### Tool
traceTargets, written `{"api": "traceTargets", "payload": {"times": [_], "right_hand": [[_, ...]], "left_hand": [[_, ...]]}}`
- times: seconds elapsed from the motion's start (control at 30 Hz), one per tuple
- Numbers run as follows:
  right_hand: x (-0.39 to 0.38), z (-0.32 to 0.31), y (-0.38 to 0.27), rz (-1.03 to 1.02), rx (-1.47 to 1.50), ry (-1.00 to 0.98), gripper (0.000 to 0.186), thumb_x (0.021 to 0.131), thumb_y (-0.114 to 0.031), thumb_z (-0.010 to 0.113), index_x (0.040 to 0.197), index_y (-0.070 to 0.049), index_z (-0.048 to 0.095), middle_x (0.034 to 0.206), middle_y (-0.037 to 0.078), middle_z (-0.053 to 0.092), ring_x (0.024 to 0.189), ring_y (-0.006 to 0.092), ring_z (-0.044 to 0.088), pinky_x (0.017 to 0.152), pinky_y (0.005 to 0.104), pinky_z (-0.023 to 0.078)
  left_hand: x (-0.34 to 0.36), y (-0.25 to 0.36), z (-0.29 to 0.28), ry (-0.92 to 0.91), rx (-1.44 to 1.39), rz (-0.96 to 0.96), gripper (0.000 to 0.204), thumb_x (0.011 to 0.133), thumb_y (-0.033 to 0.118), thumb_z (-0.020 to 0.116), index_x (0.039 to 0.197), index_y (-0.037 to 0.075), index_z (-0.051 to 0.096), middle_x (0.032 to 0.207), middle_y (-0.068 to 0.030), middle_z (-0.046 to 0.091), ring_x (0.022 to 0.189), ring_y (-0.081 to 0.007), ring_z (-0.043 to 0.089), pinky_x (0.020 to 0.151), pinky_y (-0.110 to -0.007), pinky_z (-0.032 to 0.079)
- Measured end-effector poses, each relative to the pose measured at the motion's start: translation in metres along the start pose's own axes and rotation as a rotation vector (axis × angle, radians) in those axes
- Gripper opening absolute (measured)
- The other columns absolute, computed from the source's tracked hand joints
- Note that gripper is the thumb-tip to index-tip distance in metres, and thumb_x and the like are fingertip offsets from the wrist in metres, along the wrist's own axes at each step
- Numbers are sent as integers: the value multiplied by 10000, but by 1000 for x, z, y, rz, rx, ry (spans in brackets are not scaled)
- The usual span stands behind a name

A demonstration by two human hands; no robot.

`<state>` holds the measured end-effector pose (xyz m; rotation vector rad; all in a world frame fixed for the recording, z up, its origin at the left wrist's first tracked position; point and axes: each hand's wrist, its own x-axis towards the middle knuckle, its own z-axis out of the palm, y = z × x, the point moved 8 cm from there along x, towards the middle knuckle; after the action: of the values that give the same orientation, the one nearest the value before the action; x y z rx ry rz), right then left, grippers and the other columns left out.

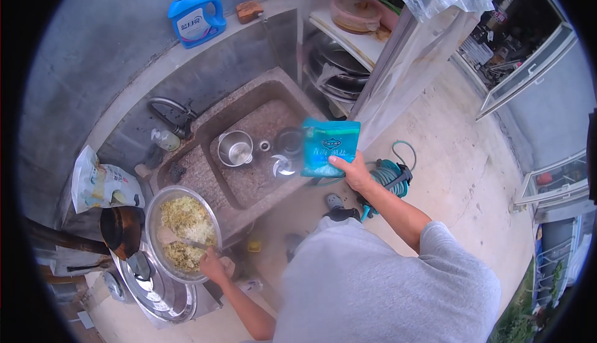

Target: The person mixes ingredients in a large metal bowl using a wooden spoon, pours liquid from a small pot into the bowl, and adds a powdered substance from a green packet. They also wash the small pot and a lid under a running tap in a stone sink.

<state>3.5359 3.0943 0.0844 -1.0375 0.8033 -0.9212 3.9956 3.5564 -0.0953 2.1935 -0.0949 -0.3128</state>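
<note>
My left hand (216,266) is closed on the handle of a wooden spoon (168,236). The spoon's broad end rests on a yellowish crumbly food (186,209) with a whiter patch in it. That food fills much of a wide metal bowl (151,219), at whose right rim my left hand is. Away to the right, my right hand (354,170) grips a teal plastic packet (331,147) by its lower right side, thumb across the front. The packet is held upright above the sink's right edge.
A stone sink (227,187) holds a metal pot (236,149), a dark round dish and a shiny curved piece. A faucet (171,116) stands behind it. Around are a blue detergent jug (198,20), white bag (102,181), dark pan (121,231), shelf (348,38) and hose reel (392,178).
</note>
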Motion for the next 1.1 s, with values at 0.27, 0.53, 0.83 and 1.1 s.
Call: {"api": "traceTargets", "payload": {"times": [0.27,0.53,0.83,1.1], "right_hand": [[9,-215,-143,-289,231,250,623,957,-172,801,1508,2,567,1378,109,704,1210,231,698,1059,405,578],[88,-459,-304,-779,306,598,660,959,-146,789,1551,-47,513,1458,87,632,1310,252,634,1132,437,528],[217,-543,-416,-988,96,709,465,981,-130,826,1401,-41,645,1325,47,720,1202,180,681,1079,352,517],[277,-513,-435,-836,440,376,245,833,-22,705,1072,31,719,1039,95,762,901,253,750,856,373,609]], "left_hand": [[-75,122,44,164,126,105,507,1009,364,744,1248,-84,736,1167,-224,775,1028,-363,713,960,-464,548],[-155,296,225,-83,-163,223,364,1048,215,739,1250,-86,704,1120,-155,732,986,-247,677,896,-376,555],[-201,339,299,-262,-198,288,274,1060,176,755,1225,-38,713,983,-50,707,809,-137,622,728,-320,520],[-220,325,304,-267,-286,227,286,1010,122,788,1231,-52,736,1038,-67,718,846,-156,631,759,-307,527]]}}
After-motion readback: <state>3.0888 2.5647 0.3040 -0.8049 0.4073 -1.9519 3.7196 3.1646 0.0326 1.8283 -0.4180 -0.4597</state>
